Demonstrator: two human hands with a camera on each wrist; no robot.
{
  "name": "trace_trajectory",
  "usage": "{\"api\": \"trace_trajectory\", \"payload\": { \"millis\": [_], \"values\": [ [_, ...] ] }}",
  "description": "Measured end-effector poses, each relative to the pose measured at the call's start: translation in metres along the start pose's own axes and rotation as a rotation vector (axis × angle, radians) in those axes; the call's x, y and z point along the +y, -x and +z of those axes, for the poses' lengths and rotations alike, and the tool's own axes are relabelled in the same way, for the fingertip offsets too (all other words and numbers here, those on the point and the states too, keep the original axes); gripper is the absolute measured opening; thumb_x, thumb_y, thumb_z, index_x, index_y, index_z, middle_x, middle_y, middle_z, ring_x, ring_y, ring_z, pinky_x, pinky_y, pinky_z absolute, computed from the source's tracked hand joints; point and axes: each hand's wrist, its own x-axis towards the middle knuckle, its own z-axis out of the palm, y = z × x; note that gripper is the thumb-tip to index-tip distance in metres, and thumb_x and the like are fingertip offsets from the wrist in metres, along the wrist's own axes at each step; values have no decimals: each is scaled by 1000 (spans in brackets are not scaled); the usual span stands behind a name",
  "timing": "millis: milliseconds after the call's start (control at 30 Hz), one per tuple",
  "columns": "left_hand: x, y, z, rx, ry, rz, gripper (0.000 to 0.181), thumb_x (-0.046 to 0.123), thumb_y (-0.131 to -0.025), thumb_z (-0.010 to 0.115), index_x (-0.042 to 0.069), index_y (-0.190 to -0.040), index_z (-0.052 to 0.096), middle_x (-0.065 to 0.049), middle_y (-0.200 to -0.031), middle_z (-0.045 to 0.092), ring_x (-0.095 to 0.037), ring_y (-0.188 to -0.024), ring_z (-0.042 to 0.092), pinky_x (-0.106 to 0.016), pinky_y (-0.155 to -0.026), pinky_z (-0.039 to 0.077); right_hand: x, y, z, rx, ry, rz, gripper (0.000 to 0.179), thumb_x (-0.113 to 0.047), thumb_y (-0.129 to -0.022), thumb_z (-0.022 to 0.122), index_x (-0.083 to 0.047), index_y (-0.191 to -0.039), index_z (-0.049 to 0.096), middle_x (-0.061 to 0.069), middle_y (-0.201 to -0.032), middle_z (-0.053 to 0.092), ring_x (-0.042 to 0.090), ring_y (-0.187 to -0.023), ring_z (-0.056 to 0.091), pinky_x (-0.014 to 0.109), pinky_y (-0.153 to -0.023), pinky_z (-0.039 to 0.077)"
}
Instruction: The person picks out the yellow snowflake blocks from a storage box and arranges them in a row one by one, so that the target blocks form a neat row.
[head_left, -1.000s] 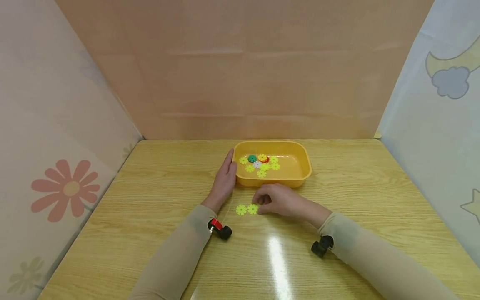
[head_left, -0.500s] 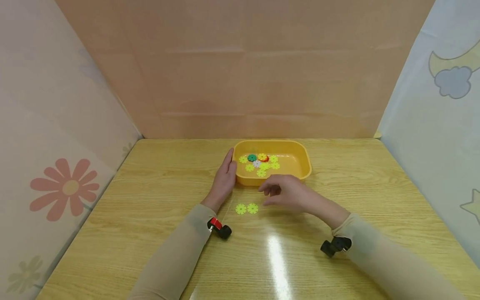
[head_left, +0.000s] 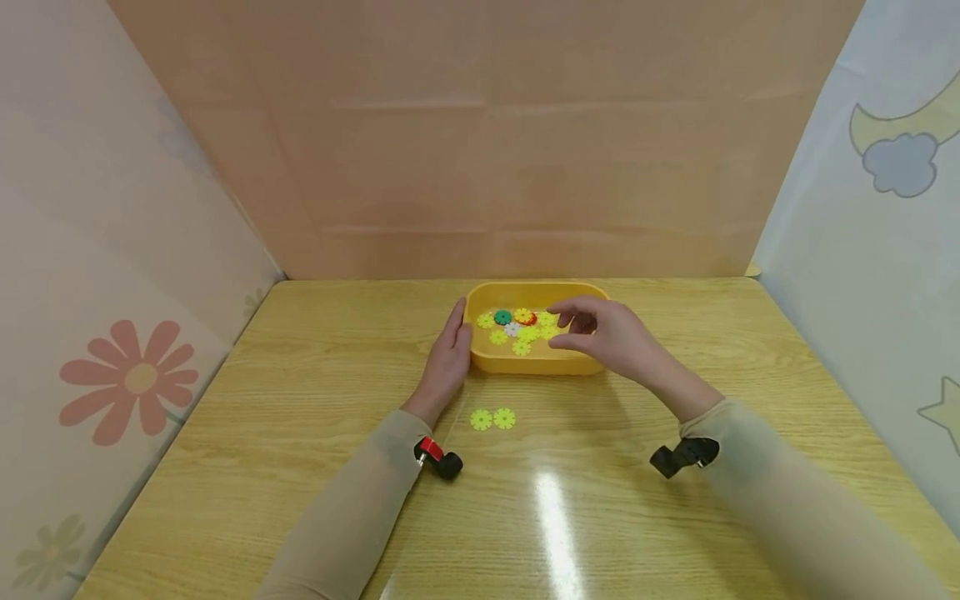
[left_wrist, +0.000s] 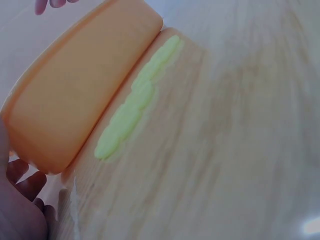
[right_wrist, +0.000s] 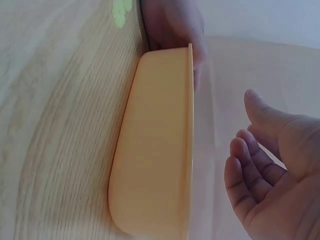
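Note:
My left hand (head_left: 448,360) rests against the left side of a yellow plastic basin (head_left: 540,365), fingers lying straight along its wall. Above the basin's right part is my right hand (head_left: 613,333), thumb and fingers spread apart with nothing between them. Inside the basin lie several notched snowflake discs, mostly yellow-green (head_left: 522,347), with a green disc (head_left: 503,317), a white disc (head_left: 512,330) and a red disc (head_left: 533,320) partly covered. On the wood in front, a left yellow-green disc (head_left: 481,419) and a right yellow-green disc (head_left: 505,418) lie flat side by side.
The wood-grain table (head_left: 315,400) carries everything. A plain tan panel (head_left: 480,150) stands behind it, with a flower-printed panel (head_left: 135,250) on the left and a moon-printed panel (head_left: 892,250) on the right.
My right hand has left the two discs on the table, moving up and right to over the basin with its fingers spreading. The left hand, basin and discs stay put.

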Motion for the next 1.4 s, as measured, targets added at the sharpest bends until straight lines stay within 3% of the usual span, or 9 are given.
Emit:
{"api": "trace_trajectory", "payload": {
  "millis": [200,500,800,1033,1400],
  "values": [
    [0,0,-1,6,2,11,62,38,-120,32,24,-179,20,4,-182,24,-19,-167,21,-45,-135,19,11,-13,1,17,4,31,46,-21,-99,86,-8,-141,74,13,-119,72,27,-100,67,45,-87,57],
    [-2,3,0,3,0,3,62,37,-120,32,24,-179,20,6,-182,23,-17,-167,20,-43,-135,19,28,-28,10,-25,-10,85,46,-19,-102,83,-5,-144,72,18,-125,71,30,-107,65,49,-93,55],
    [1,4,1,-1,4,4,61,37,-120,32,29,-179,19,9,-182,22,-15,-166,20,-41,-134,19,40,-43,15,-59,-11,85,45,-16,-102,82,1,-142,71,22,-128,71,32,-108,65,52,-97,54],
    [1,12,-5,-2,2,-7,61,45,-119,30,36,-178,17,10,-182,21,-15,-166,19,-41,-135,18,40,-53,22,-94,-24,89,48,-15,-103,80,3,-146,68,24,-132,70,35,-113,66,54,-99,56],
    [0,17,-11,4,4,-17,61,39,-120,31,35,-179,16,11,-182,20,-13,-166,18,-42,-135,19,48,-64,34,-120,26,98,53,-13,-102,82,5,-148,66,27,-138,69,39,-118,68,55,-103,56]
  ]
}}
